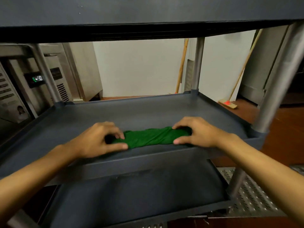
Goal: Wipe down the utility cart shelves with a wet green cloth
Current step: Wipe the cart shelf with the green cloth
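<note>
A green cloth [153, 137] lies bunched into a long roll near the front edge of the dark grey cart's middle shelf [131, 112]. My left hand [98, 139] grips the cloth's left end, fingers and thumb curled round it. My right hand [195, 132] pinches the right end between thumb and fingers. The top shelf [148, 12] fills the upper part of the view, and the bottom shelf [139, 195] lies below my forearms.
Grey metal posts [276, 83] hold the shelves at the corners. A steel refrigerator unit with a lit display [37, 79] stands at the left. Brooms [228, 102] lean on the white wall behind. A perforated metal floor plate [253, 199] lies at lower right.
</note>
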